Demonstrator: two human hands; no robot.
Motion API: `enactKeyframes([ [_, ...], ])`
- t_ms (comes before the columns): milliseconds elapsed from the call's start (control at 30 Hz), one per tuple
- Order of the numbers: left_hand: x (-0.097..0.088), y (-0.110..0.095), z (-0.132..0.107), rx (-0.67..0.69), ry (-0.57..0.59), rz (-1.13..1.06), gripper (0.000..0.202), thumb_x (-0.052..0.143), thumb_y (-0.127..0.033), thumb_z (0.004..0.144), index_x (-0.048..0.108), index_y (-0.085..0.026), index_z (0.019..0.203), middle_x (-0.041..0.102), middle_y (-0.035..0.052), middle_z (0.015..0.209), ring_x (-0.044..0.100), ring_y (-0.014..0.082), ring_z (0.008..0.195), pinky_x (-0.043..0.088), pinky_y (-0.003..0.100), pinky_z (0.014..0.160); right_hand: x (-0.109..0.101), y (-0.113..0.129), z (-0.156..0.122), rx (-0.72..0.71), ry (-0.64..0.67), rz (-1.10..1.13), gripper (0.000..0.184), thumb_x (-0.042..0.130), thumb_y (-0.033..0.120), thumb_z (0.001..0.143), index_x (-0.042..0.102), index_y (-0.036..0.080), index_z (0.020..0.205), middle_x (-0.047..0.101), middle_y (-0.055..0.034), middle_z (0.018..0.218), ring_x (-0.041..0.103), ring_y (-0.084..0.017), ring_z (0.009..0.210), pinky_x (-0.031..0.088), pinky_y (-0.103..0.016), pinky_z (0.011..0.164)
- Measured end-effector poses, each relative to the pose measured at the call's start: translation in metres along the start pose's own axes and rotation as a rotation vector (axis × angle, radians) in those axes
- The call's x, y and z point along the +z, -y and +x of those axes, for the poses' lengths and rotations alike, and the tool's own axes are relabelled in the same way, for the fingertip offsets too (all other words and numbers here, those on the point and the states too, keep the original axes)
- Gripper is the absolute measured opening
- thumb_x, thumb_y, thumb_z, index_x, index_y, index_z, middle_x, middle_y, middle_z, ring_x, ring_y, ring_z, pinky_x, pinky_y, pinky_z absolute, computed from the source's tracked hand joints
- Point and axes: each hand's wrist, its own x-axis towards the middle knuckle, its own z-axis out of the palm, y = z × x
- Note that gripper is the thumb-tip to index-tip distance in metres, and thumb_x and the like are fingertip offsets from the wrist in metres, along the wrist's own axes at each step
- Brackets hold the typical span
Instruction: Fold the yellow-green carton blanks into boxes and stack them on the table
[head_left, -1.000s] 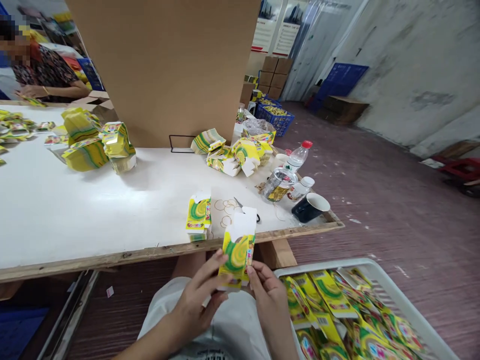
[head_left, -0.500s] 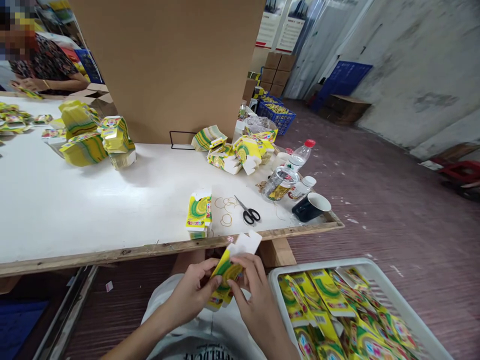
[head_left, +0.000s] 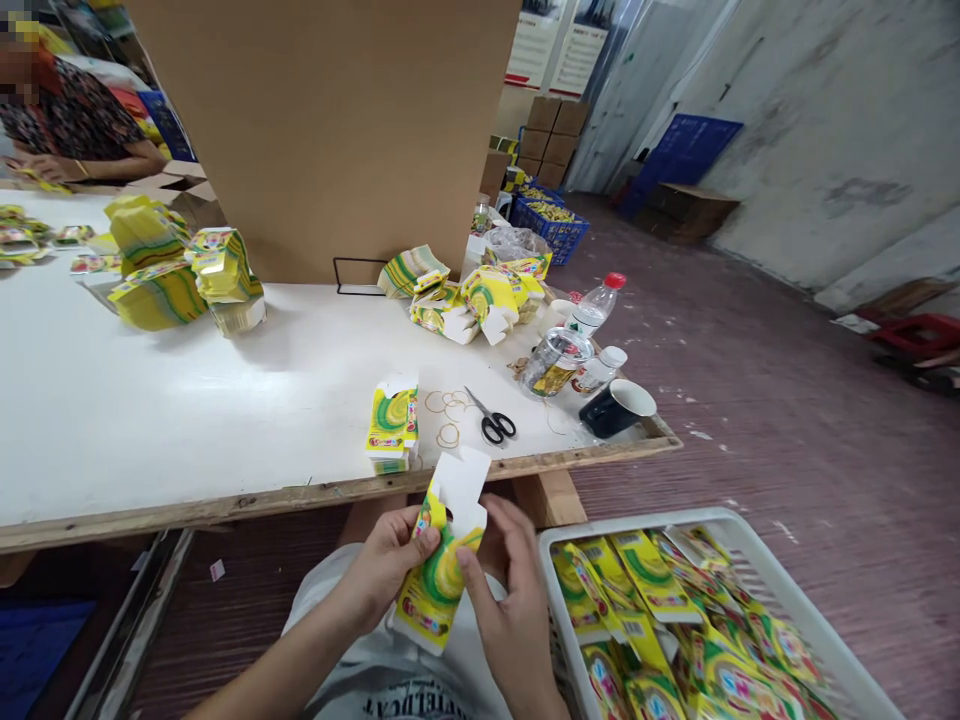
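Note:
Over my lap, both hands hold a flat yellow-and-green printed carton (head_left: 439,570) with a white flap at its top. My left hand (head_left: 382,575) pinches its left edge, thumb on the printed face. My right hand (head_left: 514,610) grips its right side, fingers curled over the front. A small stack of the same cartons (head_left: 392,425) stands on the white table (head_left: 187,400) near its front edge. The white basket (head_left: 735,545) at my right knee holds several flat cartons.
Scissors (head_left: 487,420) and rubber bands (head_left: 448,432) lie beside the stack. A dark mug (head_left: 616,408), a jar (head_left: 553,362) and a bottle (head_left: 592,310) crowd the table's right corner. A tall cardboard sheet (head_left: 322,140) stands behind. More carton piles (head_left: 180,275) lie left; another person (head_left: 67,125) sits far left.
The carton has been turned and tilted in my hands, now lying lower with its flap pointing up towards the table edge. Both hands have shifted their grip on it.

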Motion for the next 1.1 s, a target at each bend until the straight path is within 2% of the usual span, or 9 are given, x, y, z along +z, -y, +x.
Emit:
enactKeyframes([
  [133, -0.002, 0.008, 0.004, 0.093, -0.045, 0.199, 0.049, 0.080, -0.054, 0.074, 0.070, -0.012, 0.097, 0.076, 0.0061, 0.081, 0.068, 0.0172, 0.067, 0.053, 0.026, 0.067, 0.001, -0.012, -0.002, 0.155, 0.099, 0.008, 0.025, 0.056, 0.038, 0.097, 0.066, 0.020, 0.083, 0.065, -0.0037, 0.078, 0.060, -0.019, 0.072, 0.051, -0.027, 0.066],
  [367, -0.005, -0.007, -0.007, 0.223, 0.118, 0.469, 0.072, 0.066, -0.041, 0.091, 0.028, -0.024, 0.149, 0.073, 0.0118, 0.110, 0.070, 0.0241, 0.098, 0.053, 0.036, 0.089, -0.013, -0.014, 0.011, 0.255, 0.100, 0.358, 0.050, 0.066, 0.045, 0.091, 0.051, 0.023, 0.133, 0.072, -0.0110, 0.114, 0.070, -0.023, 0.096, 0.056, -0.032, 0.079],
  [433, -0.006, -0.015, -0.011, 0.196, 0.201, 0.470, 0.064, 0.065, -0.039, 0.093, 0.034, -0.026, 0.148, 0.070, 0.0121, 0.118, 0.067, 0.0242, 0.106, 0.051, 0.035, 0.092, -0.019, -0.012, 0.013, 0.228, 0.174, 0.363, 0.045, 0.065, 0.045, 0.091, 0.056, 0.024, 0.130, 0.071, -0.0107, 0.116, 0.070, -0.023, 0.096, 0.056, -0.030, 0.078],
  [567, -0.008, -0.020, -0.015, 0.091, 0.322, 0.337, 0.046, 0.073, -0.035, 0.087, 0.054, -0.025, 0.128, 0.070, 0.0071, 0.109, 0.068, 0.0195, 0.094, 0.051, 0.027, 0.078, -0.029, -0.008, 0.016, 0.202, 0.299, 0.266, 0.029, 0.058, 0.047, 0.095, 0.068, 0.020, 0.095, 0.065, -0.0011, 0.076, 0.056, -0.014, 0.058, 0.044, -0.022, 0.051],
  [700, -0.008, -0.015, -0.015, 0.049, 0.344, 0.230, 0.043, 0.078, -0.031, 0.083, 0.055, -0.026, 0.119, 0.069, 0.0021, 0.099, 0.068, 0.0162, 0.088, 0.049, 0.023, 0.075, -0.029, -0.004, 0.020, 0.083, 0.262, 0.177, 0.036, 0.055, 0.042, 0.097, 0.065, 0.019, 0.071, 0.058, -0.0006, 0.068, 0.055, -0.015, 0.062, 0.043, -0.024, 0.057],
  [800, -0.007, -0.014, -0.014, 0.059, 0.315, 0.231, 0.069, 0.077, -0.033, 0.085, 0.038, -0.031, 0.142, 0.071, 0.0053, 0.106, 0.070, 0.0199, 0.094, 0.051, 0.029, 0.081, -0.024, -0.006, 0.022, 0.081, 0.203, 0.229, 0.022, 0.059, 0.038, 0.096, 0.069, 0.020, 0.091, 0.067, -0.0041, 0.080, 0.063, -0.018, 0.073, 0.049, -0.026, 0.066],
  [900, -0.007, -0.013, -0.012, 0.052, 0.320, 0.296, 0.071, 0.076, -0.038, 0.085, 0.040, -0.027, 0.145, 0.071, 0.0102, 0.115, 0.070, 0.0238, 0.099, 0.053, 0.033, 0.083, -0.023, -0.010, 0.022, 0.157, 0.127, 0.274, 0.032, 0.062, 0.039, 0.095, 0.064, 0.021, 0.121, 0.072, -0.0079, 0.094, 0.069, -0.021, 0.082, 0.055, -0.030, 0.073],
  [1000, -0.010, -0.009, -0.008, 0.106, 0.218, 0.436, 0.055, 0.073, -0.037, 0.086, 0.052, -0.023, 0.135, 0.072, 0.0105, 0.116, 0.070, 0.0230, 0.098, 0.054, 0.030, 0.081, -0.028, -0.012, 0.023, 0.113, 0.075, 0.160, 0.033, 0.055, 0.047, 0.097, 0.075, 0.022, 0.106, 0.073, -0.0099, 0.101, 0.068, -0.024, 0.096, 0.054, -0.035, 0.086],
  [1100, -0.011, -0.004, -0.006, 0.213, 0.131, 0.590, 0.044, 0.068, -0.027, 0.090, 0.055, -0.022, 0.132, 0.071, 0.0112, 0.123, 0.069, 0.0236, 0.105, 0.053, 0.031, 0.088, -0.033, -0.008, 0.026, 0.165, 0.135, 0.167, 0.041, 0.056, 0.055, 0.094, 0.079, 0.022, 0.098, 0.074, -0.0085, 0.091, 0.069, -0.024, 0.088, 0.055, -0.034, 0.079],
])
